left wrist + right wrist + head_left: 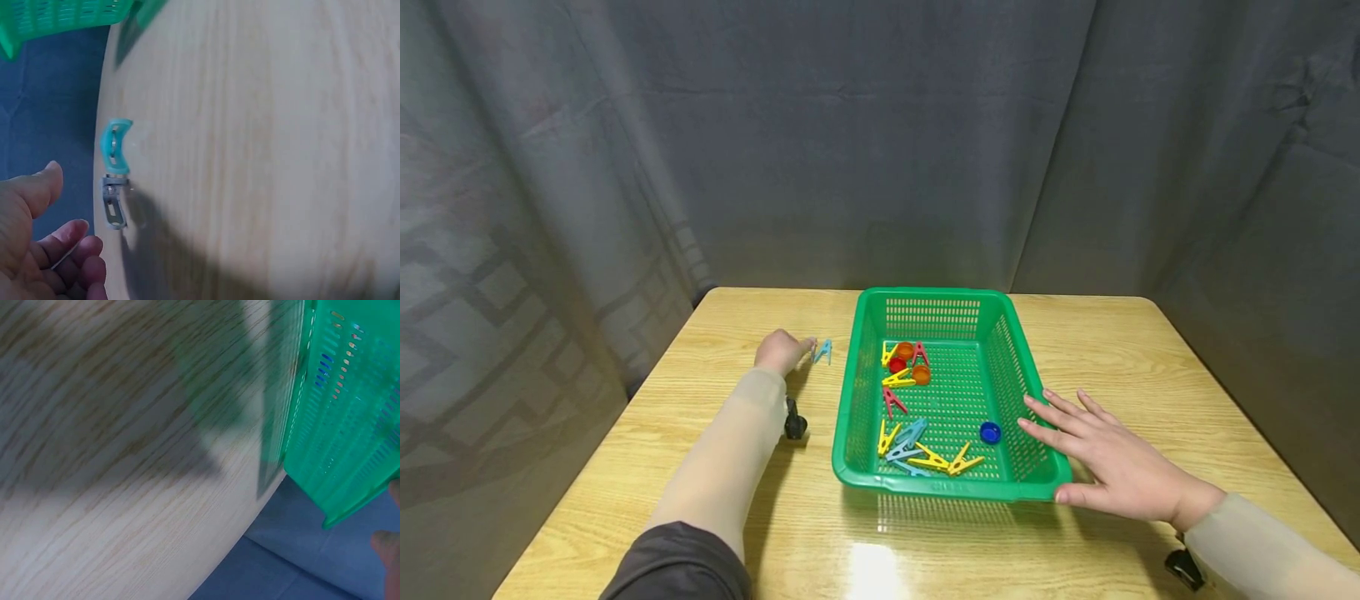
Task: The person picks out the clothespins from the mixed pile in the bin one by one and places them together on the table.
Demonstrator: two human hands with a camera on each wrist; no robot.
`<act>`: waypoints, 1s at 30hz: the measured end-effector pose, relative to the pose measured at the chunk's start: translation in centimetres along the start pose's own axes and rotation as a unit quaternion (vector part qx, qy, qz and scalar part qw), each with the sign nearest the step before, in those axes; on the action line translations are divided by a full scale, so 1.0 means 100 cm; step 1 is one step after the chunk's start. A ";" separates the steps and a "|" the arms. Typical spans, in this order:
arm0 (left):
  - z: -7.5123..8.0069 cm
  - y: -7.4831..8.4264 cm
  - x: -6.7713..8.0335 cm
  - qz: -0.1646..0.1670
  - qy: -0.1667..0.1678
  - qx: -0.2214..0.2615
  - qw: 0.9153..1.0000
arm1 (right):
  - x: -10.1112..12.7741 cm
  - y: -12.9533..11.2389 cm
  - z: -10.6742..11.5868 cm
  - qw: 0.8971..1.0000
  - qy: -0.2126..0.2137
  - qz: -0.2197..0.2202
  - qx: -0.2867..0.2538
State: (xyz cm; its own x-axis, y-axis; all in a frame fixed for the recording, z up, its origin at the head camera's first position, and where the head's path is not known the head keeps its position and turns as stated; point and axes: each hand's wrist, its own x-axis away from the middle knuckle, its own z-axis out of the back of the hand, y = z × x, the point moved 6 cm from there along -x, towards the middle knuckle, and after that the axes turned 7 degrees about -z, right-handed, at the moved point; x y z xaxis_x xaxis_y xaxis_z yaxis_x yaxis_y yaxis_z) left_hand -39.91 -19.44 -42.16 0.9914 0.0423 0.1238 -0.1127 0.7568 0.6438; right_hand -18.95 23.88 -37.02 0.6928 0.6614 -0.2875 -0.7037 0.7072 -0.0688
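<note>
A light blue clothespin [823, 351] lies on the table to the left of a green plastic basket [947, 490]. My left hand [778, 351] reaches up to this clothespin. The left wrist view shows the thumb and fingers apart, loosely bent, just beside the clothespin [115, 147] with nothing between them. My right hand [1105, 458] has its fingers spread over the basket's right rim near the front corner. Inside the basket are several yellow, red and blue clothespins [931, 458], orange caps [921, 375], a red cap [897, 365] and a blue cap [990, 432].
The basket stands on a light wooden table [1105, 350], a little right of the middle. A grey curtain [865, 167] hangs behind and at both sides of the table.
</note>
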 end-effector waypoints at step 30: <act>0.007 0.158 0.046 -0.259 -0.033 0.037 0.965 | -0.001 -0.001 0.002 1.000 0.004 0.000 -0.013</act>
State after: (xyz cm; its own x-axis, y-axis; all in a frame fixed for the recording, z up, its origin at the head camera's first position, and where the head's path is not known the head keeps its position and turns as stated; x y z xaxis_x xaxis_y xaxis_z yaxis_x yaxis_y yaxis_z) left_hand -37.17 -7.75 -30.89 0.9100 -0.3723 -0.1824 0.3895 0.6173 0.6835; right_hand -18.91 23.81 -36.82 0.6917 0.6591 -0.2951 -0.7073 0.7007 -0.0931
